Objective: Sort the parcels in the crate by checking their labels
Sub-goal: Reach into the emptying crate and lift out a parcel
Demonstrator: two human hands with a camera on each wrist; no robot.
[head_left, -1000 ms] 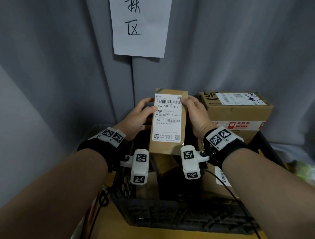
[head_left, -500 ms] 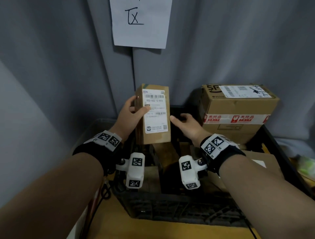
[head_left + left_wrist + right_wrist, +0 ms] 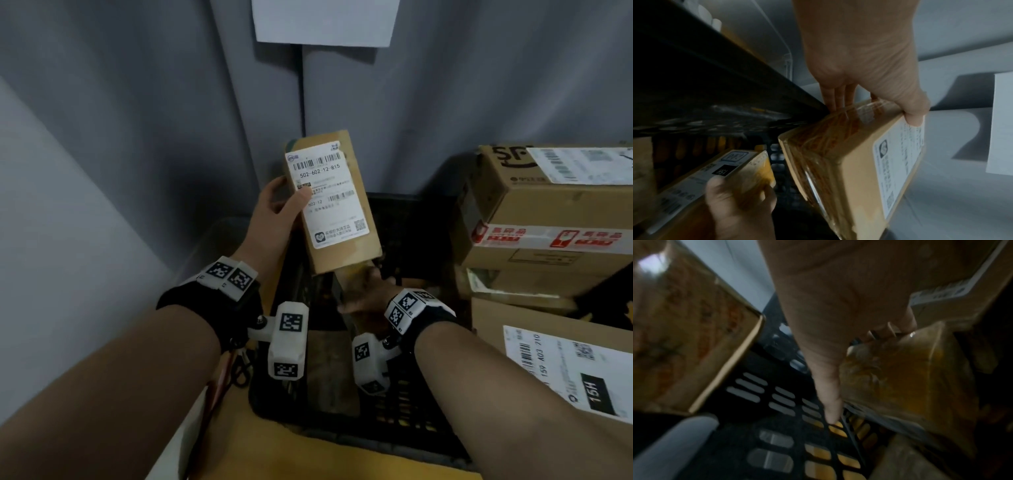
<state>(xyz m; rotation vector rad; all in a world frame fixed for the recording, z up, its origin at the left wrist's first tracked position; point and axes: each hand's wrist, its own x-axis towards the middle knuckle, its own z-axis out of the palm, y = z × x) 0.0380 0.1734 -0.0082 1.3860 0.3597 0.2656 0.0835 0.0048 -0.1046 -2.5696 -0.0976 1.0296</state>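
Item: small parcel (image 3: 334, 202), brown carton with white label (image 3: 329, 193) facing the wearer, held tilted above the black crate (image 3: 346, 435), clear of its contents. Holder: left hand (image 3: 274, 219), thumb across the label face, fingers curled behind the carton; one-handed pinch grip along one long edge only. Second item: parcel (image 3: 701, 183) lying inside the crate, labelled, gripped at its end by the right hand (image 3: 368, 298), thumb on top, fingers wrapped under; the right wrist view is blurred and shows the fingers (image 3: 888, 331) curled at a taped yellow-brown carton. Adjacent stock: large box (image 3: 548, 212) with red tape, stacked at the crate's right; further labelled box (image 3: 548, 359) nearer the wearer. Risks, judged: the raised parcel's tape-glossed side could slip from an edge pinch and drop into the crate; attention split between two parcels may send the raised one to the wrong pile; lifting the lower parcel could strike the raised one's bottom corner, which hangs just above the right hand.
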